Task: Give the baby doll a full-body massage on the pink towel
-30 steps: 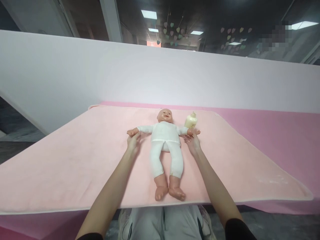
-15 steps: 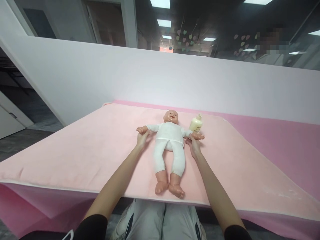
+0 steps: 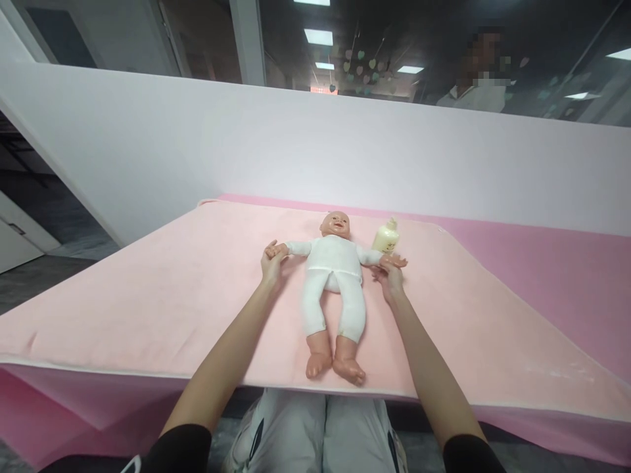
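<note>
On its back lies a baby doll (image 3: 334, 256) in white clothes, head away from me, bare feet toward me and arms spread out to both sides. My left hand (image 3: 273, 265) is closed around the doll's hand at the left. At the right, my right hand (image 3: 390, 278) grips the doll's other hand from below, some fingers under the wrist and partly hidden. Just beyond that hand stands a pale yellow pump bottle (image 3: 386, 237).
A pink padded mat (image 3: 148, 302) covers the table under the doll. Behind it rises a white wall (image 3: 296, 148) with dark glass above. A person in white (image 3: 476, 95) appears in the glass at the upper right. My legs are below the table's front edge.
Both my hands have slid outward along the doll's arms, from about the wrists to its hands. The doll's body stays in place. The person in the glass has shifted left.
</note>
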Demonstrator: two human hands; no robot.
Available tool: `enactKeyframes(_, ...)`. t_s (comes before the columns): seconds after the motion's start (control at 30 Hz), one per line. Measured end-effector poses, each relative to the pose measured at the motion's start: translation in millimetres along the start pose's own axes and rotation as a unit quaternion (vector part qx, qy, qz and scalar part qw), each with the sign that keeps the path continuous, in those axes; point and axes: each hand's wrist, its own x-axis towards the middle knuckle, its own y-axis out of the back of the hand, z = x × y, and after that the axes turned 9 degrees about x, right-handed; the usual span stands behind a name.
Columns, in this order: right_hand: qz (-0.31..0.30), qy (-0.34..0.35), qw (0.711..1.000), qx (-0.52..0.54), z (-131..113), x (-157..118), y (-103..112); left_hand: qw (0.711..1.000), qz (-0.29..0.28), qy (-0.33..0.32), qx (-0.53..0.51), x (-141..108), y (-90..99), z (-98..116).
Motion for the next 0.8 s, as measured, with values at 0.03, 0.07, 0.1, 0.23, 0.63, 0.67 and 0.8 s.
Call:
enactKeyframes(0.03,0.027,0.013,1.0,0.009,-3.8,1.7,2.7,0.999,0.034,0.005,0.007,2.0,4.1,1.7)
enactKeyframes(0.07,0.053,0.028,0.998,0.015,-6.9,3.1,5.1,0.997,0.068,0.011,0.025,4.6,8.8,2.9)
enactKeyframes(0.1,0.073,0.041,0.996,0.02,-9.1,4.1,6.7,0.994,0.099,0.015,0.053,7.6,13.7,3.5)
enactKeyframes(0.23,0.077,0.04,0.995,0.059,-9.2,2.9,3.9,0.968,0.12,0.025,0.219,19.1,28.1,6.9)
enactKeyframes(0.63,-0.038,0.028,0.996,0.082,20.1,5.1,-5.8,0.796,-0.191,-0.329,0.47,-216.5,18.0,28.4)
enactKeyframes(0.67,-0.036,0.027,0.996,0.071,20.3,5.5,-5.3,0.784,-0.185,-0.331,0.492,-231.9,22.3,20.7)
enactKeyframes(0.8,-0.036,0.014,0.997,0.067,17.0,2.9,-5.4,0.788,-0.133,-0.288,0.528,-250.4,37.5,2.2)
